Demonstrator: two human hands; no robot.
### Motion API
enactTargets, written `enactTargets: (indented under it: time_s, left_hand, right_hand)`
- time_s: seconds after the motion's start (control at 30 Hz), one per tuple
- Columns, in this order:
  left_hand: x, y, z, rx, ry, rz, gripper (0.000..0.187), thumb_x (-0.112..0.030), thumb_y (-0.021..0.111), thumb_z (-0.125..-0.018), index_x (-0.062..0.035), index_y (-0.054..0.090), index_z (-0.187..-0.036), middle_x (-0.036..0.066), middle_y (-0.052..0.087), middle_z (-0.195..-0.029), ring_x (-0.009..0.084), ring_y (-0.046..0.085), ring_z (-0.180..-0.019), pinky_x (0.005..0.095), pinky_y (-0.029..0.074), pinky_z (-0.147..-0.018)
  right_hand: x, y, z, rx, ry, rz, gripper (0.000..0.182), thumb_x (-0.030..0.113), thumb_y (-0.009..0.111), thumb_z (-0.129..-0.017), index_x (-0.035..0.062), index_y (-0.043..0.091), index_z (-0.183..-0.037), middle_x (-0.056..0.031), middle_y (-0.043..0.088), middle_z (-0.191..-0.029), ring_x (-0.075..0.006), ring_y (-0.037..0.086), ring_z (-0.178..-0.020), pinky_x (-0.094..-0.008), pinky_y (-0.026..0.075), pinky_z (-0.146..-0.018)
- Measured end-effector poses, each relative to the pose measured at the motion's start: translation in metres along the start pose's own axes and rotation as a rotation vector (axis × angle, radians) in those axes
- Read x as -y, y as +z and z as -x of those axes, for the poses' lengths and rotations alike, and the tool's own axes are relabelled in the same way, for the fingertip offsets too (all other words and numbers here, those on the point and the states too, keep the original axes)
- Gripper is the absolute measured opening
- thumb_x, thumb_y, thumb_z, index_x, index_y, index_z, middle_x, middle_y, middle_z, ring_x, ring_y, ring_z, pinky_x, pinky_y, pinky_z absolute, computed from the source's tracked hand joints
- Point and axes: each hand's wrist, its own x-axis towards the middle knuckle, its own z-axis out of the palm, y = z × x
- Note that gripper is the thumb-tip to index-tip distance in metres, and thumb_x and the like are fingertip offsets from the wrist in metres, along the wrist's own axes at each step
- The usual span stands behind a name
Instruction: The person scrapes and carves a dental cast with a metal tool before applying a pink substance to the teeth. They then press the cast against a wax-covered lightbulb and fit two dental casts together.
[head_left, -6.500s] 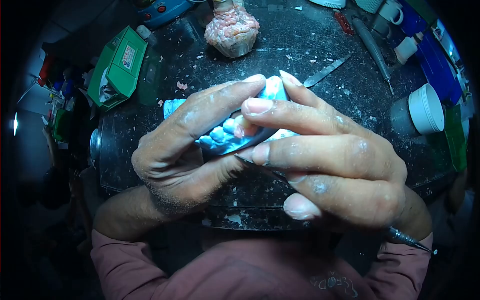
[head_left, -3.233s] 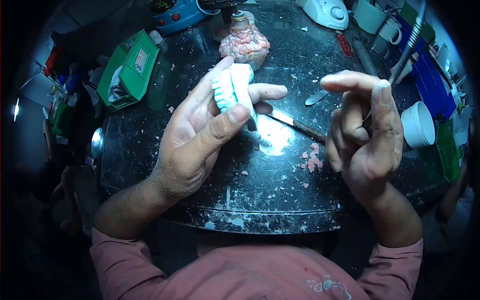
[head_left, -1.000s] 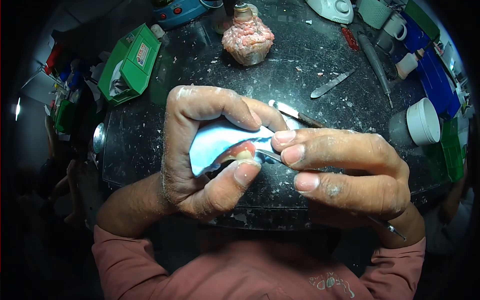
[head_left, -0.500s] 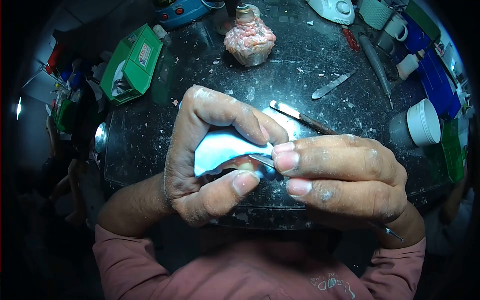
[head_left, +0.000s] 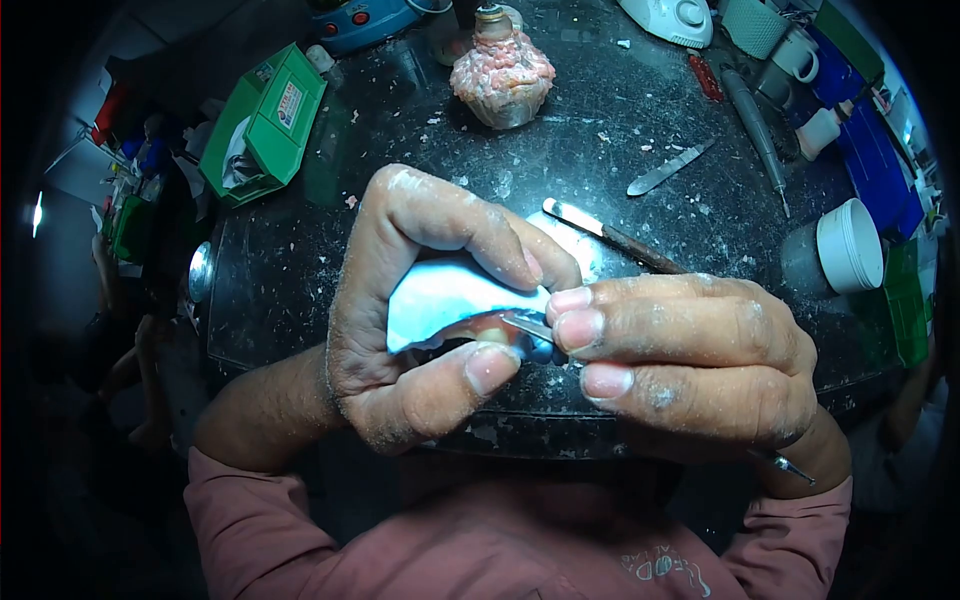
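My left hand (head_left: 365,300) is closed around a pale blue-white dental model (head_left: 440,298), fingers curled over its top and thumb at its lower edge. Pinkish material and tooth shapes (head_left: 490,330) show along its curved rim, partly covered by the thumb. A slim metal dental carver (head_left: 528,326) is pinched in my right hand (head_left: 710,340), its flat tip against or very near the pink part. The carver's other end, thin with a small rounded tip, sticks out below the right hand. Its middle is hidden by the fingers.
On the dark, speckled table lie a dark-handled tool (head_left: 640,250), a knife blade (head_left: 670,168) and a grey handpiece (head_left: 755,130). Behind stands a burner coated in pink lumps (head_left: 503,85). A green bin (head_left: 285,130) is at left, a white tub (head_left: 848,245) at right.
The carver's tip and my right hand have shifted very slightly right and down. My left hand keeps nearly the same hold on the dental model.
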Motion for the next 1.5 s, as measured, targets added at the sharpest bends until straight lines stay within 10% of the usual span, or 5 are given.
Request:
enactTargets:
  time_s: [1.5]
  left_hand:
    - [-0.005, 0.010, -0.002, -0.168, -0.277, 0.088, 0.039, -0.025, 0.063, -0.084, -0.0048, 0.040, -0.110, 0.022, 0.060, -0.101, 0.0221, 0.062, -0.093, 0.0341, 0.051, -0.084]
  right_hand:
    - [-0.006, -0.001, 0.005, 0.034, 0.011, 0.137, 0.031, 0.001, 0.075, -0.082, 0.0034, 0.056, -0.106, -0.0190, 0.064, -0.108, -0.0255, 0.069, -0.098, -0.0365, 0.060, -0.085]
